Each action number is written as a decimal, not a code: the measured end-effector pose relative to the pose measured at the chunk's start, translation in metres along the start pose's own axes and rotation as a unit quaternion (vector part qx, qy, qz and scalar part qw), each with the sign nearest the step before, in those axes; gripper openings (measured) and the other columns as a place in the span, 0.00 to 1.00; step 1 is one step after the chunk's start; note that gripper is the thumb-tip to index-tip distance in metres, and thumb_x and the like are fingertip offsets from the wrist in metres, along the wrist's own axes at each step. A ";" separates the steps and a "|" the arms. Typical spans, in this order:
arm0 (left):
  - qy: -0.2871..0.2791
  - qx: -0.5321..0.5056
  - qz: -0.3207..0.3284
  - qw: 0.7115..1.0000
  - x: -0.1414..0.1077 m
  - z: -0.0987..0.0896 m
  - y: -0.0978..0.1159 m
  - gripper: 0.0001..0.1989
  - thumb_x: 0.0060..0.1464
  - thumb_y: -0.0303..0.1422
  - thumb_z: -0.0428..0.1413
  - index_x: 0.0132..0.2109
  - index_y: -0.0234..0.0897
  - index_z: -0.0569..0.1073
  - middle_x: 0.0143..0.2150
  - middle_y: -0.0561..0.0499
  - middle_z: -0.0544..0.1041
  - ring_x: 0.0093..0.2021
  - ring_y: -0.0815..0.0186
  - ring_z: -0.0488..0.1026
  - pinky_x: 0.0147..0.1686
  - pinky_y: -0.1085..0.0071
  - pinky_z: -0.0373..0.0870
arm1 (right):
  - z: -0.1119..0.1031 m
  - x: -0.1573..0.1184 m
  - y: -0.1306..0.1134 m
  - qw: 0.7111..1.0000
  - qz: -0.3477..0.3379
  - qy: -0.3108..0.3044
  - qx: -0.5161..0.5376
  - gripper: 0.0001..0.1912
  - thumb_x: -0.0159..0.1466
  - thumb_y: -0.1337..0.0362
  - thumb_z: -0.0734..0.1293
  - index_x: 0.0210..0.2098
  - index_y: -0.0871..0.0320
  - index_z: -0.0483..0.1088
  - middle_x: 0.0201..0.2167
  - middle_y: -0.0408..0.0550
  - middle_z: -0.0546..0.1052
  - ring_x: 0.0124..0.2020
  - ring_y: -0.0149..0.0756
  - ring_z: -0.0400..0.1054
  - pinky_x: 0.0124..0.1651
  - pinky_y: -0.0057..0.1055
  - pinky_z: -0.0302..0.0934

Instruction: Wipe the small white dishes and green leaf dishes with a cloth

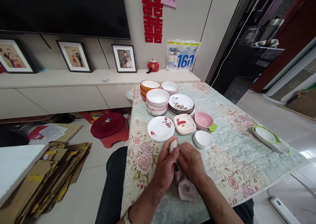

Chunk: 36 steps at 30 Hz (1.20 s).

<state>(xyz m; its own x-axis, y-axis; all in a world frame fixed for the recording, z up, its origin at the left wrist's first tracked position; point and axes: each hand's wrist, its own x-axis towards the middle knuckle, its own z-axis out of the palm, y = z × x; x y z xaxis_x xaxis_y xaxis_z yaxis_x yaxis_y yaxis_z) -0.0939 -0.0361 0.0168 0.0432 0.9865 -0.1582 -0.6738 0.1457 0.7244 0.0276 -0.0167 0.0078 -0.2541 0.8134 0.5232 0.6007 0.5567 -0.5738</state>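
Note:
A small white dish (173, 146), tilted on edge, is gripped by my left hand (166, 163) with the thumb across it. Against the dish, my right hand (191, 158) is closed around a mauve cloth (186, 187) that hangs down over the table edge side nearest me. Just beyond my hands lie flat white plates with red flowers (161, 128), a squarish patterned dish (184, 123) and a stack of small white dishes (203, 139). Part of the held dish is hidden by my fingers.
Farther back stand white bowls (158, 98), orange bowls (150, 85), brown-flowered plates (181, 102) and a pink leaf-handled bowl (203, 119). A green-and-white dish (268, 136) lies at the right. Left of the table are a red stool (108, 125) and folded cardboard (56, 171).

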 end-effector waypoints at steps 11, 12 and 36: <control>-0.044 -0.081 -0.101 0.991 -0.002 0.004 -0.003 0.26 0.48 0.41 0.66 0.54 0.39 0.77 0.51 0.45 0.80 0.55 0.52 0.74 0.59 0.57 0.64 | 0.002 -0.001 0.002 0.996 0.006 0.092 -0.018 0.07 0.68 0.69 0.63 0.33 0.56 0.70 0.31 0.46 0.73 0.35 0.36 0.67 0.39 0.33 0.62; -0.039 -0.084 -0.100 0.991 -0.002 0.003 -0.003 0.26 0.49 0.41 0.66 0.55 0.40 0.76 0.52 0.45 0.80 0.55 0.53 0.74 0.59 0.57 0.64 | 0.003 -0.002 0.003 0.995 0.012 0.093 -0.033 0.08 0.68 0.69 0.63 0.33 0.56 0.70 0.31 0.46 0.73 0.35 0.36 0.67 0.39 0.33 0.61; -0.042 -0.080 -0.085 0.992 0.001 0.003 -0.005 0.25 0.49 0.40 0.67 0.54 0.38 0.77 0.47 0.45 0.81 0.54 0.55 0.73 0.61 0.57 0.60 | 0.004 -0.005 0.004 0.992 0.067 0.104 0.006 0.06 0.63 0.70 0.64 0.36 0.55 0.72 0.31 0.45 0.78 0.33 0.37 0.71 0.38 0.33 0.65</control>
<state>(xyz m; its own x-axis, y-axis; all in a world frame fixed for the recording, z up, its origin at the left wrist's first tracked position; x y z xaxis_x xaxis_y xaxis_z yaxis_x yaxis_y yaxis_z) -0.0885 -0.0358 0.0146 0.2227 0.9524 -0.2079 -0.7603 0.3032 0.5745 0.0279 -0.0179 0.0003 -0.0089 0.8284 0.5601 0.6094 0.4485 -0.6538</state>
